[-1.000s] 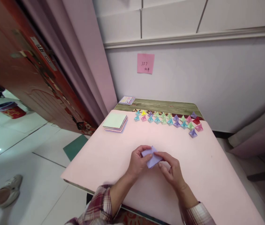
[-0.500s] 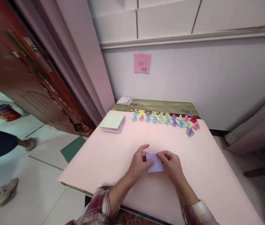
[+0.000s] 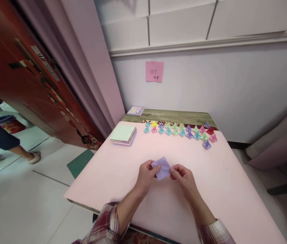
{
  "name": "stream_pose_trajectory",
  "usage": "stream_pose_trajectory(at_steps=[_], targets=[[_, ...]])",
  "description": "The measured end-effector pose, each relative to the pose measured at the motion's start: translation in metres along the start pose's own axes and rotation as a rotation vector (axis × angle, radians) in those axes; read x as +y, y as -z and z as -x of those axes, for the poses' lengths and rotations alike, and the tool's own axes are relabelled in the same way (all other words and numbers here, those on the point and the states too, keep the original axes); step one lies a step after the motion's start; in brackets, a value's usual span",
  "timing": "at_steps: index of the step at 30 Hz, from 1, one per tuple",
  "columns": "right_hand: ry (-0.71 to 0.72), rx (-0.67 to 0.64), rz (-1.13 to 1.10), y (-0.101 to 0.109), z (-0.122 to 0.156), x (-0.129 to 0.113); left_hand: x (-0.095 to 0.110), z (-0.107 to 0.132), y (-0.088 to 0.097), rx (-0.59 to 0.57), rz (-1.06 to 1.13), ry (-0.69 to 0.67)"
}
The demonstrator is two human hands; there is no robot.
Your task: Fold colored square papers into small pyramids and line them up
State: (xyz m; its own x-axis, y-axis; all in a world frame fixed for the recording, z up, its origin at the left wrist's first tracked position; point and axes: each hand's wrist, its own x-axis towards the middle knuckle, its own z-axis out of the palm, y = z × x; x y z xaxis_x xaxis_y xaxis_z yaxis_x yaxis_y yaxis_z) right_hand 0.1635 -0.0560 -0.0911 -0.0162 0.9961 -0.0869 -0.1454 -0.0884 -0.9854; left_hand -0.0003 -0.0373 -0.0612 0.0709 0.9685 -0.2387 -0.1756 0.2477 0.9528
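Note:
A small purple square of origami paper (image 3: 163, 167) is held above the pink-covered table, turned so that one corner points away from me. My left hand (image 3: 146, 174) pinches its left side, with the thumb lying on top. At the right corner, my right hand (image 3: 182, 174) has thumb and fingertips closed on the paper's edge. Beyond my hands stand rows of small folded paper pieces (image 3: 189, 134) in blue, green, purple, pink, yellow and red. To the left lies a stack of square paper sheets (image 3: 123, 133), pale green on top.
The pink cover (image 3: 113, 176) spans most of the table. A small pack (image 3: 136, 110) sits at the far left corner. On the wall hangs a pink note (image 3: 154, 71). A red door (image 3: 28, 84) and a walking person's leg (image 3: 3, 137) are at left.
The purple paper has turned from lying square to corner-up, and moved slightly away from me. My left fingers have closed in around it. The person at left has stepped along.

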Motion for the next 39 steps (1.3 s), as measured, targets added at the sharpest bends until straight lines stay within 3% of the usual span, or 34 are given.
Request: stream_pose_trajectory(at_steps=[2, 4, 8, 12, 15, 21, 24, 29, 35, 39], targets=[[-0.01, -0.134, 0.004, -0.002, 0.002, -0.004, 0.003, -0.001, 0.002, 0.016, 0.051, -0.01], [-0.005, -0.192, -0.018, -0.004, 0.002, -0.005, 0.004, -0.001, 0.004, -0.049, 0.045, 0.021], [-0.004, -0.039, -0.03, -0.002, -0.001, 0.002, -0.001, 0.001, 0.002, -0.181, -0.043, 0.064], [-0.018, 0.055, -0.014, 0.0, -0.003, 0.011, -0.006, 0.0, -0.003, -0.111, -0.072, 0.039], [-0.029, 0.044, -0.034, -0.001, -0.003, 0.011, -0.006, -0.001, -0.005, -0.054, -0.079, -0.001], [-0.064, -0.141, 0.016, -0.004, -0.001, 0.008, -0.003, 0.0, 0.0, -0.108, -0.25, -0.029], [-0.036, -0.094, 0.044, -0.004, -0.002, 0.01, -0.006, 0.002, -0.002, -0.1, -0.225, -0.04], [-0.017, 0.025, -0.031, -0.002, -0.002, 0.008, -0.013, 0.005, -0.006, -0.153, -0.055, 0.072], [-0.006, -0.036, -0.02, -0.001, 0.001, 0.002, -0.021, 0.004, -0.004, -0.193, -0.149, 0.086], [-0.035, 0.03, -0.051, 0.002, 0.0, 0.007, -0.022, 0.004, -0.006, -0.173, -0.104, 0.1]])
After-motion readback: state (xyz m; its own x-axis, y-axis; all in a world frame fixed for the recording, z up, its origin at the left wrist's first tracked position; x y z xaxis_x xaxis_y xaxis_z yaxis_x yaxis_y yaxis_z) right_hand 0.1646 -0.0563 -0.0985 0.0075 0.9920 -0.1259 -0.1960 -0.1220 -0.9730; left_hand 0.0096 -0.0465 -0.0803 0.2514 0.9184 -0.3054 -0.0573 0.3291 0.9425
